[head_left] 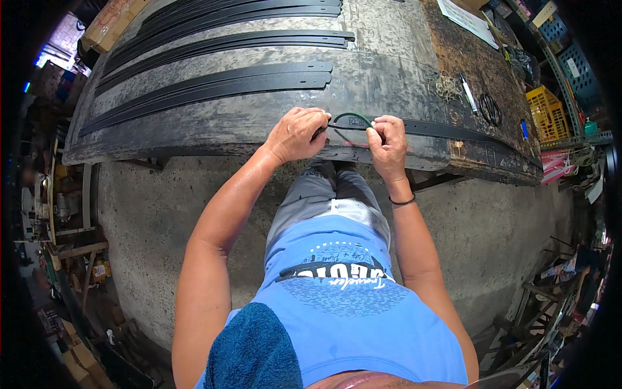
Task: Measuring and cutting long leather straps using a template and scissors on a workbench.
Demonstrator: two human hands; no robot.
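Note:
Over the near edge of the table, my left hand and my right hand are closed on a black belt strap. Between them the strap bows upward in a small arc, and its edge looks greenish. A flat length of black strap runs from beside my right hand along the table to the right; whether it is the same piece I cannot tell. My fingers hide the parts they pinch. Beyond my left hand lie several black belt straps in stacks, with slots near their ends.
The worn grey table has a brown, rough right part. On it are a tangle of thread, a white marker, a black coil, a blue pen and paper. A yellow crate stands beyond its right end.

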